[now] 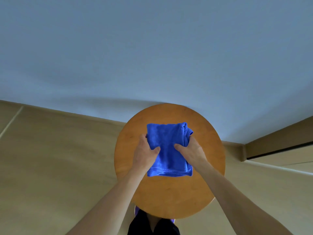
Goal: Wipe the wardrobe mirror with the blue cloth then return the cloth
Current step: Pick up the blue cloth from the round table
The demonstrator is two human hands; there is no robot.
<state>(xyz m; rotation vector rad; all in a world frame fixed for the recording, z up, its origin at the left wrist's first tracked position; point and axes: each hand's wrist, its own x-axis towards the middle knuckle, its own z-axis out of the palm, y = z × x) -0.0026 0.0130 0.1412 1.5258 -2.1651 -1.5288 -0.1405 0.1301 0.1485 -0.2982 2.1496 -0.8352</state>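
The folded blue cloth (167,143) lies on the round wooden surface (169,197), which stands against a pale wall. Both hands are on it. The left hand (145,153) grips its left edge and the right hand (189,151) its right edge, with the thumbs pressed on top. The wardrobe mirror is out of view, so this is either the pick-up or the return, and I cannot tell which. If it is the pick-up, the next move is to lift the cloth clear without unfolding it. If it is the return, both hands simply let go.
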